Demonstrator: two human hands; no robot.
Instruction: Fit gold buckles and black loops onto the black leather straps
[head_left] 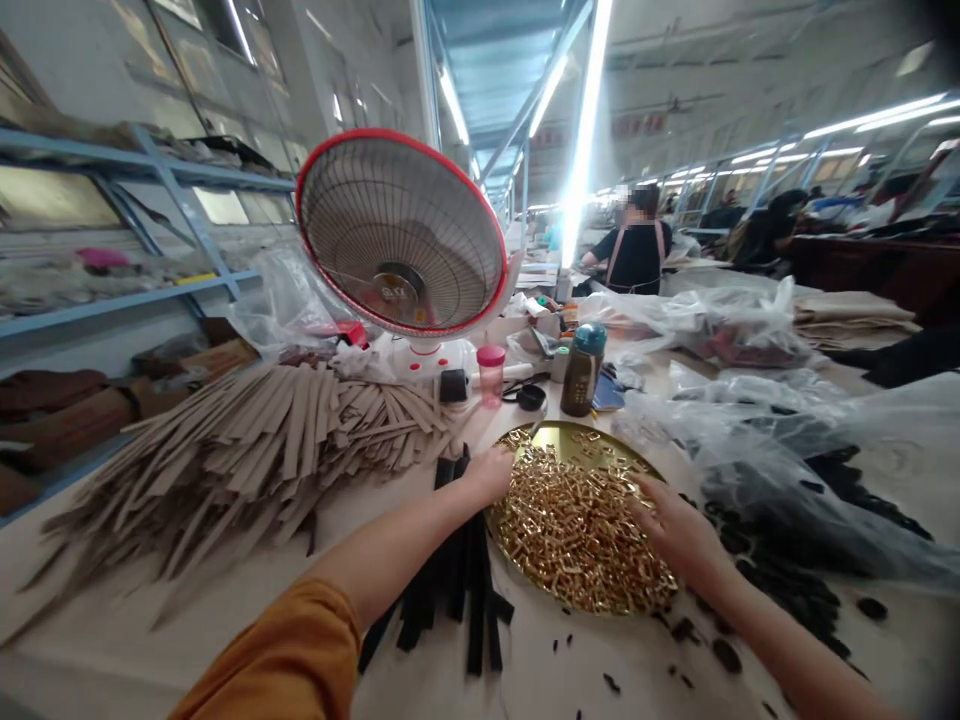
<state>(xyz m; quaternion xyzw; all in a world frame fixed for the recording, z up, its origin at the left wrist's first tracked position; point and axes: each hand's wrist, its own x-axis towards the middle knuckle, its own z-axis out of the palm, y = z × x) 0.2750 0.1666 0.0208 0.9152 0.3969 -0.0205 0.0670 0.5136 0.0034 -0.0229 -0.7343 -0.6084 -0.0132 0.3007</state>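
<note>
The round gold metal tray (581, 440), heaped with small shiny gold metal clips (577, 530), lies at the centre of the pale worktable (112, 640). The left hand (491, 472) rests at the tray's 9 o'clock rim, fingers curled onto clips; whether it grips any I cannot tell. The right hand (675, 530) lies loosely spread on the heap at 3 o'clock, with black flat strips (465, 580) just beside the tray at 8 o'clock.

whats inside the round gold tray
The round gold tray holds a heap of small shiny gold metal pieces, with both hands in it. The heap hides most of the tray's floor.
</note>
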